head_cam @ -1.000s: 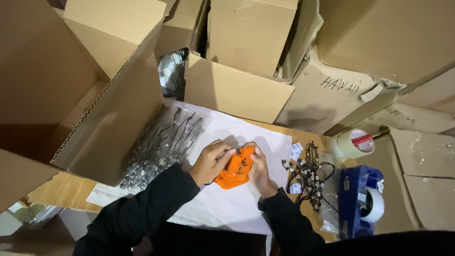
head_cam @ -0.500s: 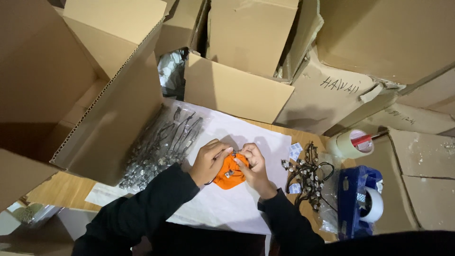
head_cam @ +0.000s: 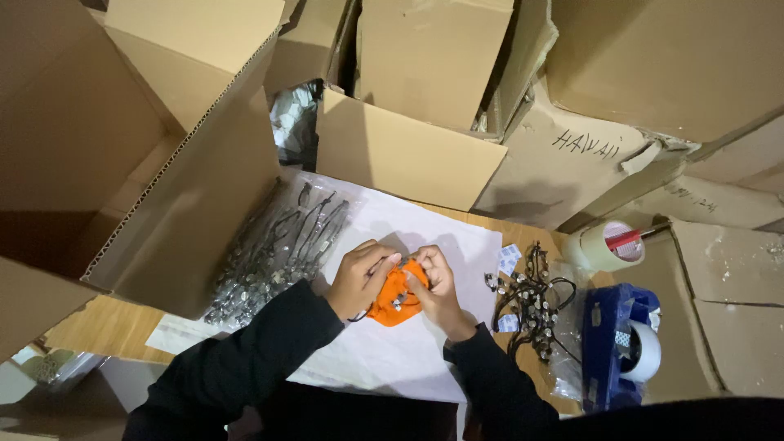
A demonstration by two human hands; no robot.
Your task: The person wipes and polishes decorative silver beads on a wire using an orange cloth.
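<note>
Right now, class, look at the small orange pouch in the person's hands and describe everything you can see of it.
The orange pouch is small, soft and cloth-like, crumpled between both hands. The left hand grips its upper left edge and the right hand pinches its top right. Small silvery pieces show at its middle. It sits just above a white paper sheet on the wooden table; whether it touches the sheet cannot be told.

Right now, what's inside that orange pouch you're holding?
Through the gap between the left hand and right hand, the orange pouch shows a small silvery metal piece at its middle. Anything deeper is covered by fabric and fingers.
</note>
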